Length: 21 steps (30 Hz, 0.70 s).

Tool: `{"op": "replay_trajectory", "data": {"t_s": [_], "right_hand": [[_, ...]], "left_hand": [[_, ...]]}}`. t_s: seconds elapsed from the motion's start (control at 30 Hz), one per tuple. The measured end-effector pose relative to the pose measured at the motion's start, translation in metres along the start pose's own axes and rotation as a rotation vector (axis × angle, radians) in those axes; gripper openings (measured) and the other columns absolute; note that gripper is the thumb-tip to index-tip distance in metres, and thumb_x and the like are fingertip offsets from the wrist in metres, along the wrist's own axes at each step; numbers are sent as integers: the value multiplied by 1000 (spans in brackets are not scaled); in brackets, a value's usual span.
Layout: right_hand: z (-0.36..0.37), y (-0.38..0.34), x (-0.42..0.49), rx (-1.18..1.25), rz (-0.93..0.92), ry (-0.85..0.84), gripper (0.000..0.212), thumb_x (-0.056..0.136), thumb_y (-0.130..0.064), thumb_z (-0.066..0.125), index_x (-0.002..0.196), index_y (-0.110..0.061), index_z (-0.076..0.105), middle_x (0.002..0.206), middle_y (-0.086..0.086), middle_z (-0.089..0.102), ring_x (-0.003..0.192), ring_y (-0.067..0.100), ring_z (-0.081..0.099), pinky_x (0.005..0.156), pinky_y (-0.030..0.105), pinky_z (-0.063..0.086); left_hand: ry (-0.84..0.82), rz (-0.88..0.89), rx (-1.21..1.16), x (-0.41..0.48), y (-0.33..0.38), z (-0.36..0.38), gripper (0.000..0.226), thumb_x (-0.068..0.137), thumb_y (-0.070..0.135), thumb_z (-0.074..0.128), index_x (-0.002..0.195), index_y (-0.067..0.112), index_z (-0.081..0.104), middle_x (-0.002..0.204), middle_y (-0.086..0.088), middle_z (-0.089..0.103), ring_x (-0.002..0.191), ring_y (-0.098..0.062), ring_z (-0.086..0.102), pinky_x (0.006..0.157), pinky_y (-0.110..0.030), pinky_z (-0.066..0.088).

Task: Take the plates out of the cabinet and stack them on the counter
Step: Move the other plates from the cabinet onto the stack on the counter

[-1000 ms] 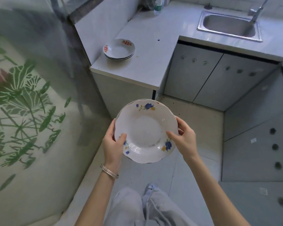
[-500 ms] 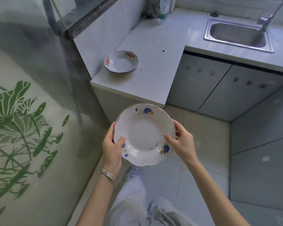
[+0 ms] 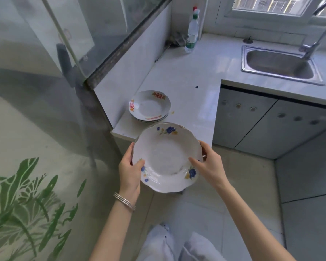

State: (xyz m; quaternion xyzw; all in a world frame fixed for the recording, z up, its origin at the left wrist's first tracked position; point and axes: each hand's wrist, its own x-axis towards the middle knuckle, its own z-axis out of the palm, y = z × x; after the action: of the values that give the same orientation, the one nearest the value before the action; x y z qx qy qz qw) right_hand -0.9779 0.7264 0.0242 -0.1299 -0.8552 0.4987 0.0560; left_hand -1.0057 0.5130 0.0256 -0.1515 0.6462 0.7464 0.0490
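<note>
I hold a white scalloped plate with blue flowers [image 3: 166, 157] in both hands, level, just in front of the counter's near corner. My left hand [image 3: 129, 170] grips its left rim and my right hand [image 3: 209, 166] grips its right rim. A small stack of white plates with red markings [image 3: 149, 106] sits on the white counter [image 3: 186, 76], just beyond the held plate. The cabinet the plates come from is not in view.
A steel sink [image 3: 279, 65] with a tap is set in the counter at the right. Plastic bottles [image 3: 192, 32] stand in the far corner. Grey cabinet doors [image 3: 252, 119] run under the counter. A frosted glass panel with green leaves [image 3: 26, 194] is on my left.
The counter and its plate stack have come closer and lower in view. The plate in my hands has moved forward toward the counter's edge; both hands keep the same grip.
</note>
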Motion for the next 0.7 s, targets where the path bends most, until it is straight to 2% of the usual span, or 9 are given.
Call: {"op": "replay_trajectory", "data": {"t_s": [0.17, 0.3, 0.43, 0.5, 0.57, 0.7], "right_hand": [[12, -12, 43, 7, 10, -16, 55, 75, -5, 69, 126, -15, 52, 100, -4, 61, 77, -2, 54, 64, 0, 41], [20, -15, 80, 40, 36, -28, 56, 74, -4, 69, 126, -16, 53, 104, -3, 62, 82, 4, 56, 66, 2, 43], [25, -9, 112, 85, 90, -50, 55, 74, -6, 70, 125, -16, 52, 105, -3, 62, 88, 11, 59, 65, 5, 47], [28, -6, 132, 86, 102, -73, 55, 75, -7, 71, 125, -16, 51, 106, -1, 61, 91, 13, 58, 66, 8, 50], [30, -3, 152, 85, 121, -101, 55, 75, -8, 71, 126, -16, 50, 106, 0, 61, 90, 13, 58, 72, 17, 53], [36, -2, 199, 64, 116, -149, 55, 77, -9, 71, 126, -15, 49, 104, -1, 59, 92, 16, 58, 75, 23, 53]], "left_hand": [[1, -17, 15, 40, 10, -2, 58, 83, -19, 46, 129, 14, 54, 123, -3, 64, 113, -23, 61, 96, -44, 50], [91, -54, -28, 71, 12, 6, 49, 85, -18, 47, 128, 4, 46, 127, -9, 61, 105, -23, 62, 87, -38, 52], [118, -96, -18, 104, 11, 16, 42, 85, -17, 48, 117, 10, 48, 122, -10, 62, 107, -28, 61, 95, -46, 50], [133, -100, 6, 122, 11, 22, 41, 85, -16, 51, 115, 11, 51, 122, -12, 61, 110, -31, 60, 93, -47, 51], [163, -115, 10, 137, 13, 31, 40, 86, -14, 53, 116, 12, 53, 120, -13, 61, 110, -32, 60, 93, -48, 52], [225, -118, -2, 172, 16, 48, 43, 87, -11, 54, 124, 9, 54, 119, -11, 62, 107, -30, 61, 90, -47, 53]]}}
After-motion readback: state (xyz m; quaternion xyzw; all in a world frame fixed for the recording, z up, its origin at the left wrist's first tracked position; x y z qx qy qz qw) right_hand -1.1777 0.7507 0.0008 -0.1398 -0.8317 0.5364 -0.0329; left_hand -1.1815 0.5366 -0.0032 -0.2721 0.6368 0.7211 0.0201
